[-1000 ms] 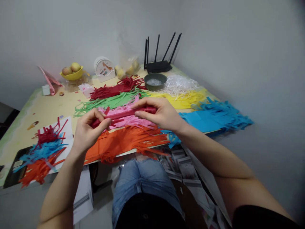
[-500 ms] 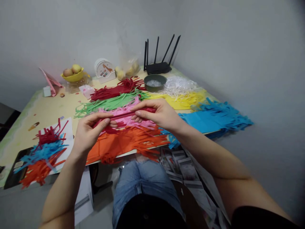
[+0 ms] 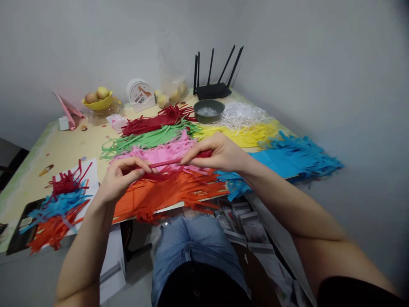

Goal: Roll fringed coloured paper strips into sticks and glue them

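Thin red paper roll [image 3: 166, 162], nearly level, above pink and orange fringed paper.

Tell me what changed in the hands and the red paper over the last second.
The red paper strip, a wide folded band a second ago, is now rolled or pressed into a thin rod between both hands. The left hand and right hand both kept their pinch grips on its ends, drifting slightly lower. The pink fringe pile, orange fringe pile and bowl stayed put.

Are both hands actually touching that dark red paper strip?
Touching. The head view shows the left hand and right hand each pinching an end of the dark red strip.
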`<state>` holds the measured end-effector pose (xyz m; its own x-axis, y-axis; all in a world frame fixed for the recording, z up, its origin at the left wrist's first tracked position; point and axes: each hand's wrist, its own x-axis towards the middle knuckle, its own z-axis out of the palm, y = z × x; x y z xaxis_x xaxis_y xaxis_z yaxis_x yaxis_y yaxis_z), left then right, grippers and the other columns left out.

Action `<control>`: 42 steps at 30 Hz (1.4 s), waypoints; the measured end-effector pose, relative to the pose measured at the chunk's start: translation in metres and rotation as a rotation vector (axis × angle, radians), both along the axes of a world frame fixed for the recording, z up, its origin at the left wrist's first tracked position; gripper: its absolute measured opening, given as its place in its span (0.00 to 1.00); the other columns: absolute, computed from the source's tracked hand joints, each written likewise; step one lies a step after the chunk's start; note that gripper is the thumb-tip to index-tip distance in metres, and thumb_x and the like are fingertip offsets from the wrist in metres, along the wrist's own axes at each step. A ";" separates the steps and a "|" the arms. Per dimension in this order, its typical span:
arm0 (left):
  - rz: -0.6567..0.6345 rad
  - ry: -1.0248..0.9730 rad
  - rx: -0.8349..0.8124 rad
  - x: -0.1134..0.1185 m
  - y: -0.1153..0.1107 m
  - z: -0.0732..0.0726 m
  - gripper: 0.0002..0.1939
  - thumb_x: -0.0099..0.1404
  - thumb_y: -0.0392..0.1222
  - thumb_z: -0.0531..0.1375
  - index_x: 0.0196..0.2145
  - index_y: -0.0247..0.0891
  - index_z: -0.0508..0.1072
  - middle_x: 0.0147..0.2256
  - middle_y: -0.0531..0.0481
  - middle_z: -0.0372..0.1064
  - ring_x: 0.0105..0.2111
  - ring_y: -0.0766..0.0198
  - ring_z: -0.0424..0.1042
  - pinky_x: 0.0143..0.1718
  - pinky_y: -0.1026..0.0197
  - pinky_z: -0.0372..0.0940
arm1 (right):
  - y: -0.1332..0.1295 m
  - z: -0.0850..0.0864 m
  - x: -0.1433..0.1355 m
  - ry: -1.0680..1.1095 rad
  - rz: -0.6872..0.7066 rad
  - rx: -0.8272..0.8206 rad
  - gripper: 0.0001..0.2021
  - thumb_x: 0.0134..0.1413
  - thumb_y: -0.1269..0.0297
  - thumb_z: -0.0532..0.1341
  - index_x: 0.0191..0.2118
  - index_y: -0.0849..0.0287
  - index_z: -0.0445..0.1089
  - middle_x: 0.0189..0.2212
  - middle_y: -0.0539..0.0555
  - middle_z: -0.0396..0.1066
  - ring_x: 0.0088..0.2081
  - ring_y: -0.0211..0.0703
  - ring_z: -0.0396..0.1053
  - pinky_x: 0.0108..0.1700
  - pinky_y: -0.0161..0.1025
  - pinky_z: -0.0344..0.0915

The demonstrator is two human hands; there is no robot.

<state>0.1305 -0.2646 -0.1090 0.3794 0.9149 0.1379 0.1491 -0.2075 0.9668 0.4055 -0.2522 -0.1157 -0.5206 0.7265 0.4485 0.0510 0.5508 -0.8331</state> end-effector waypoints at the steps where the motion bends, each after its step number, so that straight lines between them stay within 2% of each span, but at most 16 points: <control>1: -0.022 0.114 0.083 0.000 0.001 0.005 0.07 0.58 0.43 0.68 0.28 0.37 0.80 0.33 0.41 0.80 0.37 0.54 0.79 0.42 0.55 0.74 | -0.001 0.003 0.001 -0.076 -0.010 0.088 0.07 0.53 0.71 0.66 0.35 0.58 0.82 0.30 0.52 0.81 0.30 0.34 0.77 0.33 0.27 0.69; 4: -0.070 0.363 0.317 0.008 0.003 0.017 0.08 0.62 0.44 0.65 0.36 0.39 0.82 0.42 0.42 0.80 0.48 0.52 0.77 0.52 0.54 0.69 | -0.005 0.010 0.003 -0.230 0.019 0.269 0.10 0.54 0.73 0.63 0.38 0.57 0.82 0.31 0.50 0.82 0.30 0.33 0.77 0.32 0.26 0.66; 6: -0.135 0.442 0.357 0.014 0.004 0.021 0.10 0.64 0.45 0.63 0.40 0.40 0.82 0.41 0.44 0.81 0.43 0.55 0.78 0.47 0.58 0.70 | -0.007 0.012 0.003 -0.288 0.034 0.333 0.10 0.55 0.73 0.62 0.39 0.57 0.82 0.32 0.50 0.82 0.31 0.33 0.78 0.34 0.27 0.66; 9: -0.213 0.490 0.312 0.020 0.008 0.019 0.11 0.66 0.46 0.61 0.36 0.40 0.82 0.33 0.46 0.80 0.31 0.61 0.77 0.34 0.63 0.68 | -0.009 0.012 0.005 -0.347 0.028 0.376 0.11 0.57 0.71 0.62 0.40 0.55 0.81 0.33 0.50 0.82 0.32 0.34 0.77 0.36 0.29 0.66; 12: -0.188 0.554 0.370 0.021 0.011 0.013 0.11 0.66 0.45 0.60 0.34 0.39 0.81 0.29 0.47 0.78 0.28 0.62 0.74 0.33 0.63 0.68 | -0.008 0.014 0.008 -0.376 0.050 0.329 0.11 0.58 0.70 0.62 0.42 0.55 0.81 0.36 0.51 0.82 0.35 0.35 0.77 0.39 0.30 0.67; 15: -0.084 0.685 0.652 0.022 0.014 0.006 0.10 0.67 0.42 0.59 0.33 0.41 0.80 0.30 0.47 0.78 0.33 0.59 0.74 0.48 0.53 0.68 | -0.001 0.017 0.006 -0.380 0.002 0.208 0.15 0.56 0.64 0.66 0.50 0.56 0.79 0.44 0.53 0.81 0.41 0.39 0.77 0.43 0.32 0.68; 17: -0.013 0.730 0.852 0.021 0.016 0.001 0.09 0.68 0.40 0.58 0.35 0.43 0.80 0.32 0.47 0.79 0.38 0.57 0.75 0.61 0.42 0.59 | 0.008 0.017 0.001 -0.341 -0.037 0.100 0.17 0.58 0.60 0.65 0.52 0.58 0.78 0.46 0.54 0.80 0.43 0.40 0.76 0.44 0.33 0.68; 20: 0.048 0.681 0.970 0.018 0.018 -0.006 0.08 0.67 0.38 0.60 0.40 0.48 0.80 0.38 0.50 0.81 0.44 0.55 0.76 0.68 0.36 0.47 | 0.022 0.009 -0.014 -0.249 0.107 -0.140 0.14 0.61 0.58 0.62 0.45 0.61 0.80 0.38 0.54 0.81 0.38 0.39 0.76 0.41 0.33 0.68; 22: 0.085 0.608 0.960 0.014 0.019 -0.009 0.09 0.65 0.39 0.63 0.42 0.49 0.80 0.40 0.50 0.81 0.46 0.54 0.76 0.69 0.36 0.45 | 0.027 0.000 -0.024 -0.129 0.217 -0.330 0.12 0.58 0.57 0.65 0.38 0.62 0.79 0.31 0.53 0.81 0.33 0.37 0.75 0.38 0.33 0.68; 24: 0.143 0.537 0.930 0.012 0.019 -0.012 0.09 0.63 0.40 0.65 0.42 0.49 0.81 0.40 0.50 0.81 0.46 0.53 0.77 0.69 0.37 0.46 | 0.027 -0.009 -0.032 0.022 0.232 -0.484 0.11 0.52 0.58 0.69 0.34 0.62 0.77 0.25 0.51 0.79 0.29 0.35 0.74 0.36 0.33 0.69; 28: 0.280 0.460 0.931 0.016 0.019 -0.018 0.05 0.62 0.40 0.67 0.37 0.49 0.81 0.36 0.51 0.81 0.44 0.54 0.77 0.68 0.38 0.47 | 0.024 -0.018 -0.046 0.244 0.190 -0.591 0.15 0.42 0.58 0.75 0.33 0.62 0.75 0.23 0.49 0.77 0.26 0.35 0.74 0.34 0.32 0.70; 30: 0.337 0.399 0.960 0.023 0.020 -0.022 0.05 0.63 0.39 0.66 0.36 0.48 0.81 0.35 0.51 0.80 0.43 0.56 0.77 0.66 0.41 0.51 | 0.025 -0.019 -0.052 0.346 0.182 -0.566 0.17 0.40 0.56 0.76 0.33 0.62 0.75 0.22 0.49 0.77 0.27 0.35 0.75 0.35 0.33 0.71; 32: 0.412 0.276 0.913 0.031 0.021 -0.024 0.04 0.64 0.39 0.65 0.36 0.46 0.81 0.36 0.50 0.80 0.42 0.58 0.77 0.61 0.46 0.60 | 0.027 -0.017 -0.058 0.428 0.176 -0.516 0.18 0.41 0.53 0.75 0.32 0.62 0.75 0.23 0.50 0.78 0.28 0.36 0.75 0.37 0.34 0.72; 35: 0.461 0.048 0.627 0.041 0.029 -0.024 0.05 0.64 0.43 0.65 0.37 0.42 0.82 0.39 0.48 0.80 0.43 0.58 0.77 0.52 0.53 0.68 | 0.037 -0.013 -0.065 0.460 0.130 -0.403 0.19 0.46 0.49 0.72 0.33 0.61 0.74 0.26 0.51 0.78 0.30 0.37 0.76 0.39 0.36 0.72; 38: 0.468 -0.098 0.400 0.049 0.043 -0.023 0.10 0.64 0.46 0.66 0.39 0.40 0.82 0.37 0.48 0.80 0.39 0.60 0.78 0.46 0.58 0.71 | 0.053 -0.009 -0.068 0.430 -0.008 -0.270 0.15 0.53 0.52 0.69 0.37 0.59 0.71 0.29 0.49 0.78 0.32 0.36 0.75 0.39 0.34 0.71; 42: 0.556 -0.164 0.377 0.058 0.067 -0.028 0.09 0.62 0.45 0.67 0.36 0.37 0.82 0.34 0.49 0.80 0.37 0.62 0.78 0.44 0.61 0.71 | 0.072 -0.009 -0.072 0.297 -0.209 -0.072 0.09 0.58 0.59 0.65 0.37 0.58 0.68 0.32 0.48 0.76 0.35 0.36 0.75 0.41 0.31 0.67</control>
